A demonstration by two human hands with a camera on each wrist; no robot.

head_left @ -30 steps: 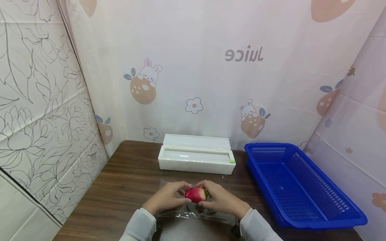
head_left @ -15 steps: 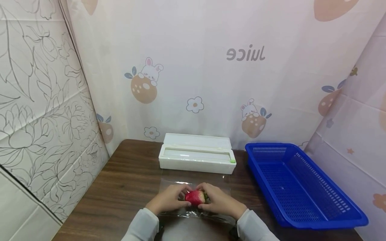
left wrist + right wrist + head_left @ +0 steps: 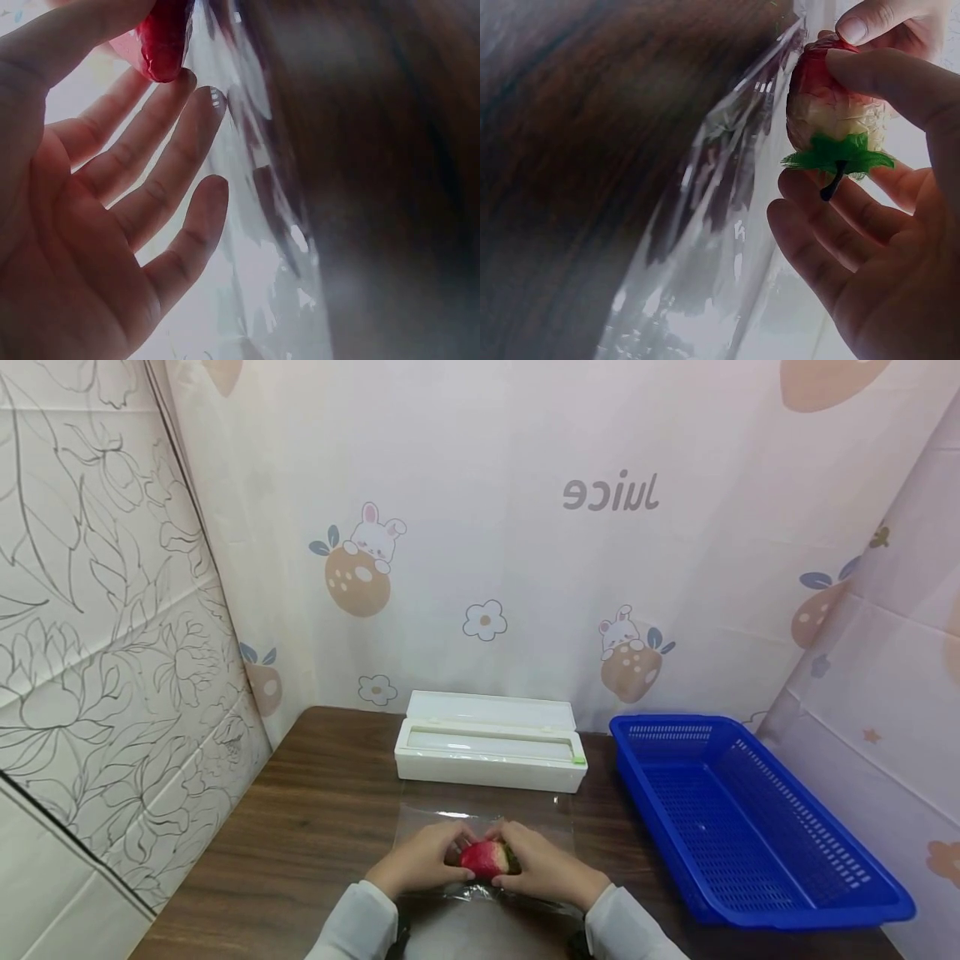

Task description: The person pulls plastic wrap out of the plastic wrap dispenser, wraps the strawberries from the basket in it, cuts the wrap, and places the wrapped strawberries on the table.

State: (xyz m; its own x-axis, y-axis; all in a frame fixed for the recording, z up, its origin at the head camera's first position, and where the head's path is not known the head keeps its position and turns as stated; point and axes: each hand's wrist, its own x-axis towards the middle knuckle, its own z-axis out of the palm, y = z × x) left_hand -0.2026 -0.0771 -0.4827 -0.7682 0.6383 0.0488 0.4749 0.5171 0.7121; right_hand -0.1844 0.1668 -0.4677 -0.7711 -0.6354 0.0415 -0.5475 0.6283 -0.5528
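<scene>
A red strawberry [image 3: 483,858] with a pale top lies sideways between both hands, over a sheet of clear plastic wrap [image 3: 427,817]. My left hand [image 3: 422,860] pinches its tip end; in the left wrist view the lower fingers [image 3: 206,214] spread loosely below the red tip [image 3: 163,49]. From the other side, my right hand [image 3: 553,867] holds the stem end, thumb on the red skin and fingers behind. The right wrist view shows the green leaf cap [image 3: 844,154] and dark stem facing the right palm. Wrinkled wrap [image 3: 697,277] hangs in shiny folds close to the fingers.
At the back of the brown wooden table [image 3: 285,827] stands a white wrap dispenser box [image 3: 487,772], its lid [image 3: 491,710] raised and a green slider [image 3: 578,760] at its right end. A blue perforated basket [image 3: 697,893] stands to the right. Printed curtains enclose the table.
Both hands have sunk slightly toward the table's front with the strawberry between them, drawing a little closer together. Box and basket stay in place.
</scene>
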